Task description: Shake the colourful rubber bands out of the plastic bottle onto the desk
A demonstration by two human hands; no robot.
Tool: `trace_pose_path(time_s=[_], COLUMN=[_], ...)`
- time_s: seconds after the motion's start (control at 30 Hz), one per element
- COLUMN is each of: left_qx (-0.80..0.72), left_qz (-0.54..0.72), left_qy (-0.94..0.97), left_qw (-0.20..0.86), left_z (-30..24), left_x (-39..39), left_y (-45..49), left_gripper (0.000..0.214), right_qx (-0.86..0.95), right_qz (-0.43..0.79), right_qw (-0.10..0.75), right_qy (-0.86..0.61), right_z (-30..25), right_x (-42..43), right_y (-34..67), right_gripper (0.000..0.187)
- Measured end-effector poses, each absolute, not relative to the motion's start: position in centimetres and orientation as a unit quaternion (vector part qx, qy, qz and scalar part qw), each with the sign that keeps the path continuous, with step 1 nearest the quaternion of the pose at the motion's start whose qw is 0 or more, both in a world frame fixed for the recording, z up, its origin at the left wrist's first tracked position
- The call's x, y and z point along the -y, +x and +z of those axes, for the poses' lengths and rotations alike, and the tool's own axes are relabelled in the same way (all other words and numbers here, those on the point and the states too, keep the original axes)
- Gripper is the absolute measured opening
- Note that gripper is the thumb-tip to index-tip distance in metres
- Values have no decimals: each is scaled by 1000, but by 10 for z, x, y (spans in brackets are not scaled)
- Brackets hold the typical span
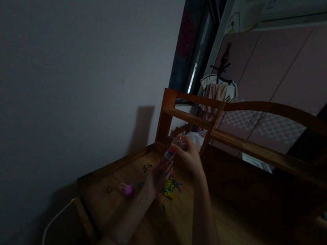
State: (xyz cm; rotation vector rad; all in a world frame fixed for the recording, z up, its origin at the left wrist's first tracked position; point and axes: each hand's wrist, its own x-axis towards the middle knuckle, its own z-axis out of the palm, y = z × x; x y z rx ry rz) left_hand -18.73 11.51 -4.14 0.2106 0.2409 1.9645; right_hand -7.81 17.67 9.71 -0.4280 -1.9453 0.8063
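Note:
My left hand [159,177] is wrapped round a slim tube [169,154] that looks red with a blue band; it leans up and to the right. At its upper end my right hand [188,155] has its thumb and fingers closed round a clear, rounded piece [179,142]. Dim light and blur hide whether that piece is joined to the tube. Below and right of my left hand lies a pile of small yellow and blue pieces [170,187]. On the table to the left rests a purple ball-like thing [127,190] with a pale loop.
The wooden table [145,230] meets a pale wall [83,70] on the left. A wooden shelf frame [190,117] rises at its back. Small dark bits [147,168] and a dark ring [109,189] lie on the tabletop. A white cable [54,220] hangs by the left edge.

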Motion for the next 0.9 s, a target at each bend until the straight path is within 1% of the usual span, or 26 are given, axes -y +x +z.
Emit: trace_pose_path(time_s=[0.27,0.47,0.67,0.9], left_qx=[-118,-143,-181,-200], left_qz=[820,822,838,845], left_qy=[27,52,68,92], left_qw=[560,550,510,486], left_z=[-39,-36,-39,-38], left_x=[-116,-114,-116,-113], left_y=[-188,-186,-186,-185], left_gripper=[25,19,12,16], right_qx=[803,810,809,781], right_qz=[295,276,267,293], right_qw=[485,485,489,510], right_qy=[-179,-179,-188,-212], right_z=[97,98,99,98], right_x=[-180,-178,-177,-180], right_y=[-77,-76,-75,-77], right_gripper=[47,46,45,44])
